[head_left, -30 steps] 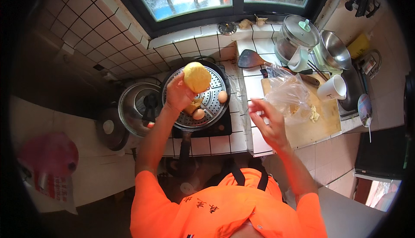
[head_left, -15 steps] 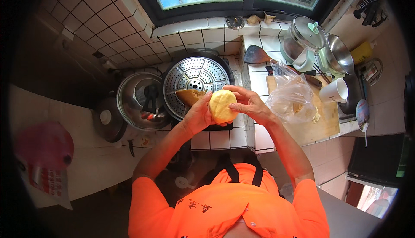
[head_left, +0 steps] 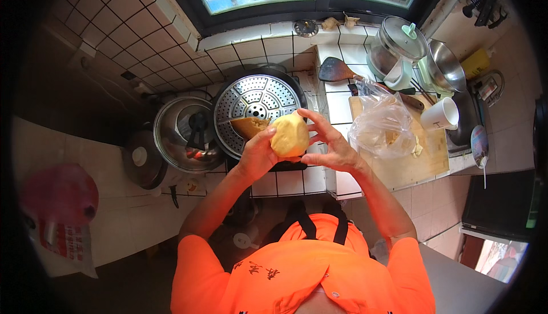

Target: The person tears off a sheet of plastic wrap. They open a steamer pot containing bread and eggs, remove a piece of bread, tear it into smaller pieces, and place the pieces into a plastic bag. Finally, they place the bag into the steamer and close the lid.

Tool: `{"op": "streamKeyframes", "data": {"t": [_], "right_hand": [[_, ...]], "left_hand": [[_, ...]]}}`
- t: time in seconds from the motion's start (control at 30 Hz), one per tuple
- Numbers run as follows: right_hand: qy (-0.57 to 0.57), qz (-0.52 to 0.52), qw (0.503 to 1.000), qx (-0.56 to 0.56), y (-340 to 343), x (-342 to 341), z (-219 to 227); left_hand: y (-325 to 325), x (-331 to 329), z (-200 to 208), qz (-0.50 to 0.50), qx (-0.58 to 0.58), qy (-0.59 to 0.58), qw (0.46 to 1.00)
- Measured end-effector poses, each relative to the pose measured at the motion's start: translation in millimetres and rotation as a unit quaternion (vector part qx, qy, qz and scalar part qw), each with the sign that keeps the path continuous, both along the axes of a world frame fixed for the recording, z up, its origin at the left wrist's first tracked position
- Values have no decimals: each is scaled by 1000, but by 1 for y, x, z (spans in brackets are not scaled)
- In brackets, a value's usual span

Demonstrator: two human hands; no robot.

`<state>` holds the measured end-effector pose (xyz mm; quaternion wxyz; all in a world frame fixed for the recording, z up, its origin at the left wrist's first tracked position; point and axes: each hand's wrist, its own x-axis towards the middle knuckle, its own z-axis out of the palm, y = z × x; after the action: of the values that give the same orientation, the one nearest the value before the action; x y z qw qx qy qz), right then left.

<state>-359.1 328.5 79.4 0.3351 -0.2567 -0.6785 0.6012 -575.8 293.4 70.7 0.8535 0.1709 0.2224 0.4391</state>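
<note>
Since the half-second-earlier frame, the right hand (head_left: 335, 147) has loosened: its thumb lay on the face of the yellow dough round (head_left: 289, 135) and has slid off toward the lower edge, while the round has shifted slightly toward the left hand (head_left: 258, 157). The left hand therefore seems to carry most of the weight, thumb along the near side and fingers curled beneath. The right hand is spread in a loose C beside the round, thumb and forefinger well apart; I cannot tell whether either tip touches it. The round sits between the two hands. Counting outward: beyond the left hand's fingers lie one perforated steamer plate (head_left: 234, 100) and, on it, one brown-skinned wedge (head_left: 246, 125); the two eggs seen there a second ago are out of sight. To the left hand's left are one steel pot (head_left: 168, 123) and one dark lid (head_left: 134, 171). To the right hand's right are one clear plastic bag (head_left: 379, 123), one wooden board (head_left: 394, 174) and one white mug (head_left: 439, 114); farther beyond it, one spatula (head_left: 333, 69) and one kettle (head_left: 382, 57).
</note>
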Motion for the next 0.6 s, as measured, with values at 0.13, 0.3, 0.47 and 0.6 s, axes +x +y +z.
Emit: {"op": "streamKeyframes", "data": {"t": [0.13,0.3,0.47,0.6], "right_hand": [[-27,-32,995,88,-4,-2,2],[6,-47,998,38,-6,0,-5],[37,-99,994,-30,-17,-4,-4],[-5,-114,994,0,-21,1,-5]], "left_hand": [[-4,6,12,-22,107,86,990],[-14,12,17,-12,140,230,963],[-18,19,8,81,223,299,924],[-19,20,7,64,235,277,929]]}}
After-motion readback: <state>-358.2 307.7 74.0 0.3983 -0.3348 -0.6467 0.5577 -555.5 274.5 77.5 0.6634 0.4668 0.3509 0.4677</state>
